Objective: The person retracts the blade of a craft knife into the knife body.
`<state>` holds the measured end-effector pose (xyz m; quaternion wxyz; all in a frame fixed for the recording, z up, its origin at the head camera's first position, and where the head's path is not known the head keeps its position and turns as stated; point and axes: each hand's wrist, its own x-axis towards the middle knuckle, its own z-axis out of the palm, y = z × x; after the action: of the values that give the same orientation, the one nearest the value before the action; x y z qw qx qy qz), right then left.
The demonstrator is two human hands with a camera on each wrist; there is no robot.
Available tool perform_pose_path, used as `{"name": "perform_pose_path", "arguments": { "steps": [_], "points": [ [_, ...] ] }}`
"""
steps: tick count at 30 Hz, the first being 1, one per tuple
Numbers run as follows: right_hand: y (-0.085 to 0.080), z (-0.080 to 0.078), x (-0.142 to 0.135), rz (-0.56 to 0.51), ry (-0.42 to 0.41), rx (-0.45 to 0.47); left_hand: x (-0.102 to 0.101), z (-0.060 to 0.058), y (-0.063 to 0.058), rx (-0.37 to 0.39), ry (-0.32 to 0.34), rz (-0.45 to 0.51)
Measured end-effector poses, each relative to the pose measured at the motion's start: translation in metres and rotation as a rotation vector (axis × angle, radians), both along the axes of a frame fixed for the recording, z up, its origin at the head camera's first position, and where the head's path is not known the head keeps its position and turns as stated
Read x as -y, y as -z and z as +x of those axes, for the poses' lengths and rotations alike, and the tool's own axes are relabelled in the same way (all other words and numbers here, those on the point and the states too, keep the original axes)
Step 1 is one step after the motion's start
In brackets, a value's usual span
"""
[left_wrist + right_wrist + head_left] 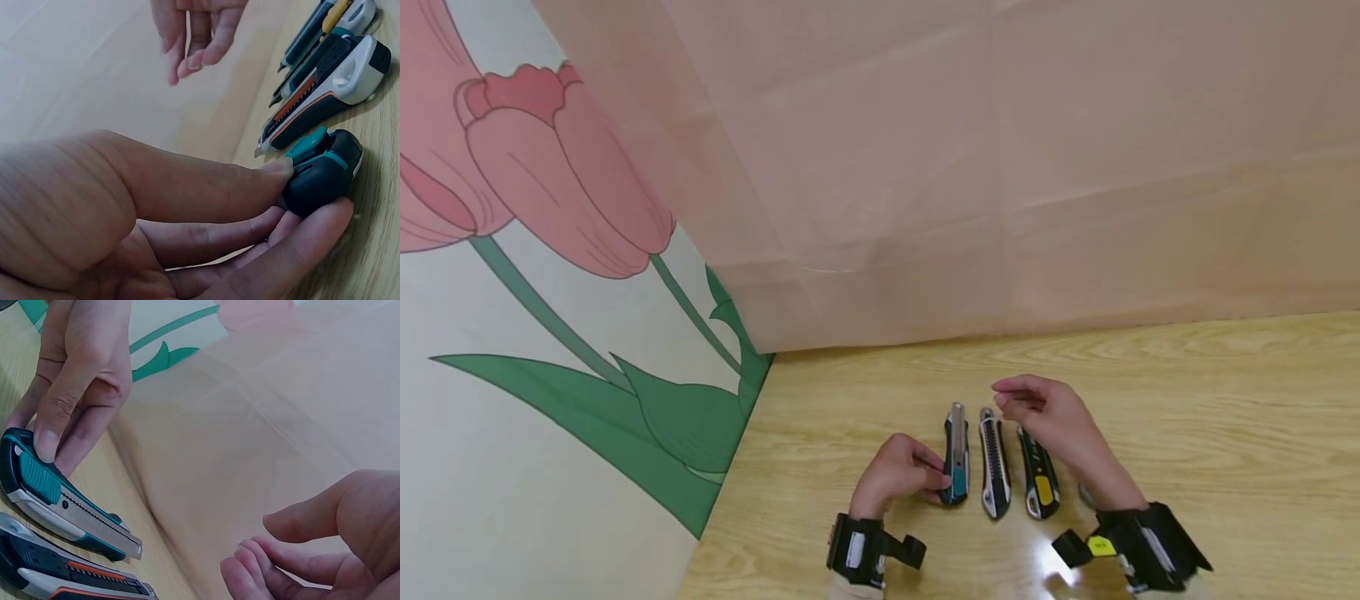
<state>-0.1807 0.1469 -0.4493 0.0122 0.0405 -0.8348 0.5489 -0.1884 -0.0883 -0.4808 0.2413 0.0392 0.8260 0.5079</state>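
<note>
My left hand [904, 471] pinches the handle end of a teal-and-black utility knife [69, 494], thumb on one side and fingers on the other. The knife lies leftmost in a row on the table, its blade end pointing away from me. Beside it is a grey-and-black utility knife [996, 467] with orange trim, which shows in both wrist views. A black utility knife with a yellow slider [1042, 483] comes after it, its far end partly behind my right hand [1052, 417]. That hand hovers over the row with fingers loosely bent, nothing between them.
Another object [1086, 497] peeks out from under my right wrist, mostly hidden. The wooden table [1247, 425] meets a brown paper sheet [1000, 208] at the back. A wall with painted tulips [572, 175] borders the table on the left.
</note>
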Motion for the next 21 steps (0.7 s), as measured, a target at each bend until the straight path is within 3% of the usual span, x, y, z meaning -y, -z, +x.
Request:
{"name": "perform_pose_path", "arguments": {
  "steps": [5,14,18,21],
  "points": [
    [-0.001,0.000,-0.001,0.009,0.017,-0.022,-0.001,0.001,-0.003,0.030,-0.003,-0.037],
    [-0.002,0.001,-0.005,0.083,0.053,-0.061,0.000,0.006,-0.011,-0.011,-0.003,-0.135],
    [-0.004,-0.001,-0.009,0.160,0.113,-0.143,0.005,0.006,-0.016,-0.093,0.002,-0.146],
    [-0.003,-0.001,-0.010,0.204,0.197,-0.244,0.009,0.006,-0.018,-0.233,-0.019,-0.152]
  ]
}}
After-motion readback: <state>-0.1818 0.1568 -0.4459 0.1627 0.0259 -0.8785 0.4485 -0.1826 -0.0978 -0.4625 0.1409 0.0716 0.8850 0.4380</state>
